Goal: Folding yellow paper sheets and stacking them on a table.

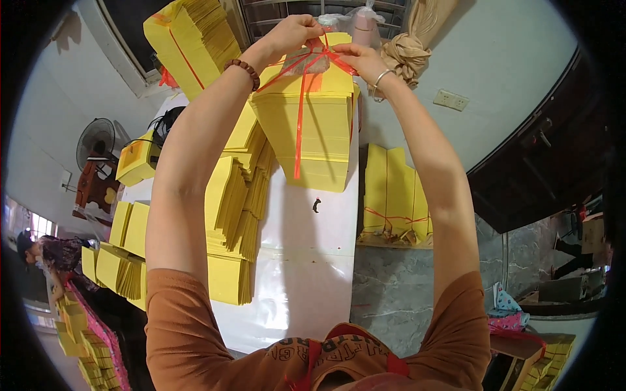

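Note:
A tall stack of yellow paper [306, 130] stands at the far end of the white table, with red plastic string [300, 124] running over its top and down its front. Above the stack, my left hand [297, 34] pinches a raised length of the string. My right hand [362, 62] has its fingers closed on the string at the top right of the stack, close to where the strands cross. A loose end hangs down the front face. Under the crossing lies a clear plastic piece with an orange patch beside it.
Several yellow paper bundles [228, 202] line the table's left side. A taller tied bundle [189, 45] leans at the back left. More tied bundles [394, 189] stand low on the right. A small dark scrap [317, 205] lies on the white table [306, 274]. Another person [62, 251] is at far left.

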`<state>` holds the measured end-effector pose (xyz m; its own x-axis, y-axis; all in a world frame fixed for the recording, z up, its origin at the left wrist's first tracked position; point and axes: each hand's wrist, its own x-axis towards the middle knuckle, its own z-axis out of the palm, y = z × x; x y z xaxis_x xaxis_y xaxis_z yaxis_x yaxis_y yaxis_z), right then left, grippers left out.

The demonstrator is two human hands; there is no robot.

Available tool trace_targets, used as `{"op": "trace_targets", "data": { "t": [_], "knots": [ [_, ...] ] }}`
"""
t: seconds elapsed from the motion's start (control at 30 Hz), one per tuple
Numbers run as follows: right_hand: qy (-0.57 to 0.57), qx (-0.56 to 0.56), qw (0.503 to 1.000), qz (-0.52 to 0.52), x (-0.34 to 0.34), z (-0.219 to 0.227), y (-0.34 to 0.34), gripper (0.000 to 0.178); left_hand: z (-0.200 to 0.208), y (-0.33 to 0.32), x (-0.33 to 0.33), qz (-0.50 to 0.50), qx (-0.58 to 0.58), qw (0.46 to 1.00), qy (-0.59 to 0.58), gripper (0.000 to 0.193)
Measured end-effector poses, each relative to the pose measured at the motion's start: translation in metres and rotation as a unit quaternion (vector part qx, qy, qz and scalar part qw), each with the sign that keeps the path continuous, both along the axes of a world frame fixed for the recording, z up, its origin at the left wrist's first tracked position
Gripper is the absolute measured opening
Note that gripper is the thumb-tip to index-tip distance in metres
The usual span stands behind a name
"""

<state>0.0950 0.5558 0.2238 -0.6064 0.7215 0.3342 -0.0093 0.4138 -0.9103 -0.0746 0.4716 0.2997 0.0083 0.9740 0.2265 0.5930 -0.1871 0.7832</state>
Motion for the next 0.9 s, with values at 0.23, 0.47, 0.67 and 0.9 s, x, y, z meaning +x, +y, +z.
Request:
{"op": "trace_targets", "data": {
  "t": [0.23,0.47,0.67,0.9],
  "knots": [
    [-0.048,0.019,0.999,-0.003,0.005,0.001,-0.003,0.022,-0.005,-0.012,0.002,0.065,0.034,0.944,0.323,0.045],
    [-0.071,0.036,0.997,-0.024,0.001,-0.001,0.004,0.023,-0.021,-0.033,-0.008,0.087,0.008,0.931,0.353,0.036],
    [-0.047,0.021,0.999,-0.009,0.003,0.0,0.004,0.023,0.005,-0.043,-0.018,-0.055,0.05,0.995,0.069,0.035],
    [-0.082,0.031,0.996,-0.005,0.0,0.006,0.0,0.023,0.038,-0.028,-0.043,-0.379,0.208,0.886,-0.164,0.03]
  ]
}}
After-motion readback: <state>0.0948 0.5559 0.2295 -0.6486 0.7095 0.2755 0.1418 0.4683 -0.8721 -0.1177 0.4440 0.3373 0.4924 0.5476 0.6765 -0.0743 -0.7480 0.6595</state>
